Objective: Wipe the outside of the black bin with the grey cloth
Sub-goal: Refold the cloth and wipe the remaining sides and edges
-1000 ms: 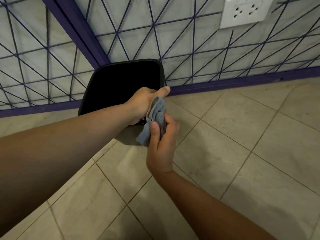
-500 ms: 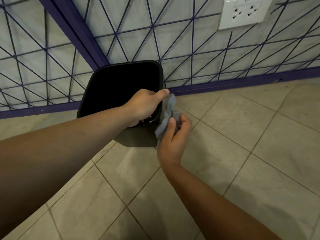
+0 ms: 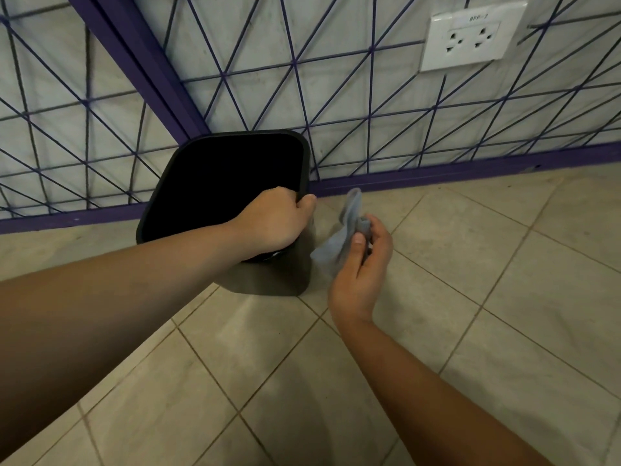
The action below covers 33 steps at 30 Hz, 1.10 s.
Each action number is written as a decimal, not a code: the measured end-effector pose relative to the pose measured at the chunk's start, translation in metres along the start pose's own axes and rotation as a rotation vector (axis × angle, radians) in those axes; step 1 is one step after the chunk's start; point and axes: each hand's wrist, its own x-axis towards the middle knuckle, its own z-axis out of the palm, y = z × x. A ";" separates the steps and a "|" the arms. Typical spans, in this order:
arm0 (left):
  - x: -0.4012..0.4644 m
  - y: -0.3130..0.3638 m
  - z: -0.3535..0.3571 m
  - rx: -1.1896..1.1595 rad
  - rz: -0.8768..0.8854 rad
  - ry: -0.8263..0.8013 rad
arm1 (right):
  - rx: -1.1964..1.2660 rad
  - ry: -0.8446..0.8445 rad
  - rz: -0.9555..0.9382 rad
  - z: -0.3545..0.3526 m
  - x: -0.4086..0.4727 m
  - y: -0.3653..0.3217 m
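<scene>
Views: one, worn on the head.
Facing: forward and down, toward floor [image 3: 437,331] and wall [image 3: 336,79].
Nearness: close; both forearms reach in from the bottom edge.

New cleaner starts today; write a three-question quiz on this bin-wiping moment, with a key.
1. True or false: the left hand grips the rim of the square black plastic bin.
2. The crumpled grey cloth is held by: A) the left hand B) the right hand C) neither.
3. Fill in: the white plastic double socket is mounted on the ____.

Key: 1 true; 2 B; 3 wall.
</scene>
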 end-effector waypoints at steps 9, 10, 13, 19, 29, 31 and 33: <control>-0.028 -0.024 0.011 0.157 0.040 0.127 | 0.011 0.111 0.233 -0.001 0.017 0.030; -0.030 -0.026 0.008 0.149 0.068 0.100 | 0.020 0.097 0.246 0.001 0.016 0.031; -0.036 -0.034 -0.004 0.106 0.154 -0.004 | 0.062 0.051 0.294 0.007 0.012 0.031; -0.042 -0.043 -0.014 0.140 0.301 -0.145 | 0.240 0.020 0.349 0.036 -0.006 0.018; -0.035 -0.047 -0.013 0.131 0.360 -0.137 | 0.335 -0.064 0.353 0.071 -0.024 -0.005; -0.034 -0.048 -0.013 0.106 0.370 -0.135 | 0.379 -0.076 0.251 0.073 -0.048 -0.015; -0.032 -0.048 -0.012 0.116 0.381 -0.145 | 0.284 -0.102 0.144 0.070 -0.074 -0.027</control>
